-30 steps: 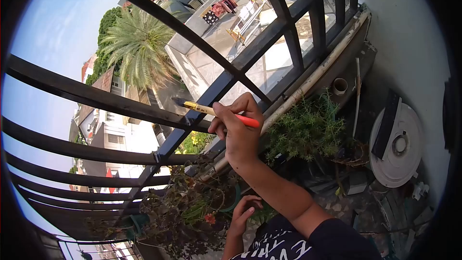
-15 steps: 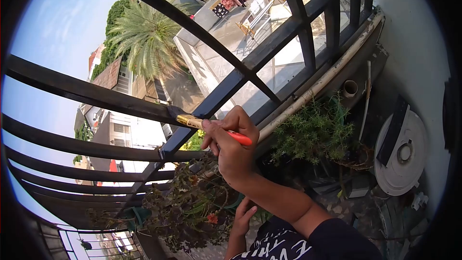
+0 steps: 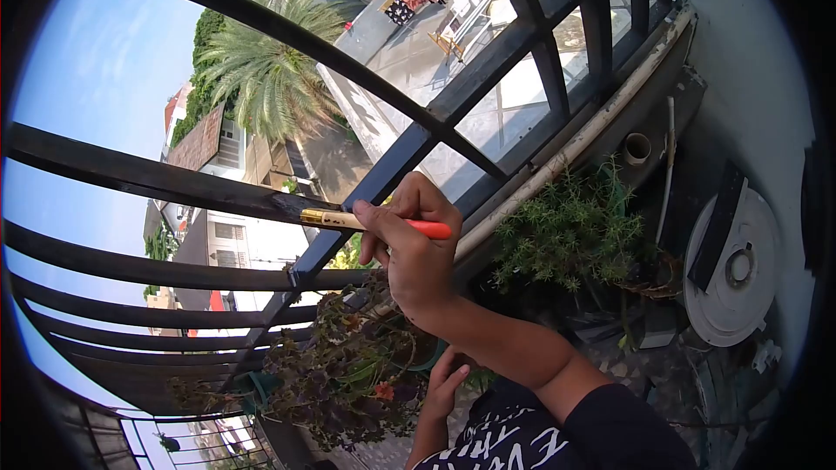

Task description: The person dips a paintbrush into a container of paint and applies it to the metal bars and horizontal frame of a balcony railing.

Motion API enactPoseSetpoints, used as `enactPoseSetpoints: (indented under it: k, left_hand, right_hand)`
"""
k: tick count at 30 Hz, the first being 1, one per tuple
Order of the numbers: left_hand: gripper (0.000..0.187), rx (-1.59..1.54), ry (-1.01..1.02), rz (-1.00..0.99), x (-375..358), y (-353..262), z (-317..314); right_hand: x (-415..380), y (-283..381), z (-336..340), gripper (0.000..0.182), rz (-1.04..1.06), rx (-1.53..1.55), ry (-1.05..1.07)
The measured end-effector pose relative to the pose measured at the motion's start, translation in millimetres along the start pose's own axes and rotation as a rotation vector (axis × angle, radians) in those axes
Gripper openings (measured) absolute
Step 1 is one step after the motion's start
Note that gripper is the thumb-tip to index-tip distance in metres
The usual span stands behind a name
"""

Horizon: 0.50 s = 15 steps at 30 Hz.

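My right hand [image 3: 416, 239] is closed around a paintbrush [image 3: 379, 221] with an orange-tipped, pale handle and a gold ferrule. Its dark bristles press against a black metal railing bar [image 3: 174, 176], close to where that bar meets a diagonal crossbar [image 3: 383, 172]. Wet-looking dark paint shows around the bristles. Lower down, my left hand [image 3: 444, 392] is partly covered by my right forearm. Its visible thumb and finger are apart, with nothing seen between them, near a leafy potted plant [image 3: 348, 365].
A green bushy plant [image 3: 570, 231] grows beside the beige pipe [image 3: 557, 165] at the railing's foot. To the right, a round white lid-like disc [image 3: 740, 305] leans by the wall [image 3: 758, 96], with a dark strip across it. Beyond the bars are a palm [image 3: 270, 70] and a terrace.
The brush has swung flatter, and its bristles have slid slightly left along the bar. My right hand has shifted a little left and up. The view has tilted slightly.
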<state>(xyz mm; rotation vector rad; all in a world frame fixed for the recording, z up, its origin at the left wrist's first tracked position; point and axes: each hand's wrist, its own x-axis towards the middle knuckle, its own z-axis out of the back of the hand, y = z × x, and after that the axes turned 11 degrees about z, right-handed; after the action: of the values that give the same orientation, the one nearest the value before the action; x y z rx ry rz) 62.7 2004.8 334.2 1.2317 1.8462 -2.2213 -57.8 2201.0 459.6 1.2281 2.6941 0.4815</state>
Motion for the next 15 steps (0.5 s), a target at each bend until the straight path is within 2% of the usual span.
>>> enactPoseSetpoints:
  k: [2,5,10,14,15]
  left_hand:
    - [0.041,-0.001,0.008,0.001,-0.2,-0.3,0.1]
    - [0.041,0.009,-0.005,0.023,-0.9,15.2,8.4]
    - [0.039,-0.003,0.005,0.003,3.4,15.5,7.1]
    - [0.037,0.011,0.015,0.007,3.2,11.3,-1.8]
    - [0.036,0.026,0.032,0.021,2.3,14.0,0.7]
  right_hand:
    - [-0.5,-3.5,9.3,0.034,0.022,-0.132,-0.042]
    - [-5.8,-20.7,5.4,0.031,0.267,-0.272,0.038]
    - [-13.0,1.0,6.1,0.029,0.071,0.008,0.047]
    - [-10.6,-15.7,15.6,0.029,0.214,-0.252,0.037]
    - [-11.8,-16.1,9.4,0.029,0.219,-0.206,0.045]
